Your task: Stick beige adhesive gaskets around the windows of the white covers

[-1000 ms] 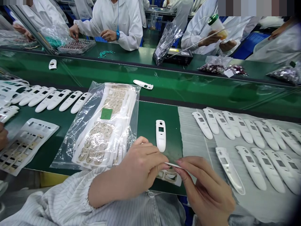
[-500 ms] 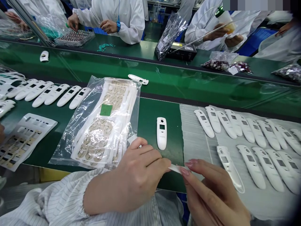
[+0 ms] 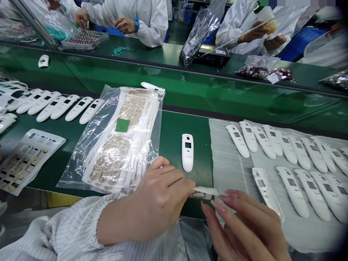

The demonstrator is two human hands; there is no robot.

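While the left hand (image 3: pixel 157 195) is pinching a narrow white strip (image 3: pixel 205 190) at its near end, the right hand (image 3: pixel 244 228) is hanging open just below the strip's other end, its long nails pointing toward it without clearly touching it. From the head view, the strip is sitting in the air between the two hands, above the green tabletop (image 3: pixel 185 123). It is looking like a peeled label or liner, though the view cannot settle which. The step in hand appears to be the handling of this single strip, and the open right hand seems to call for closing on the free end before the strip can be worked further. The strip is showing thin, flat and clean, with no print that can be made out. Just beyond the hands, a white shell (image 3: pixel 187 152) is lying alone on the tabletop, its window facing up. A clear bag (image 3: pixel 72 165) of beige-patterned sheets (image 3: pixel 116 145) is lying to the left, rows of white shells (image 3: pixel 65 108) are lining the far left, and more shells (image 3: pixel 293 192) are resting on a pale foam sheet (image 3: pixel 228 170) to the right. Across the tabletop, co-workers in white coats (image 3: pixel 152 25) are handling small parts.
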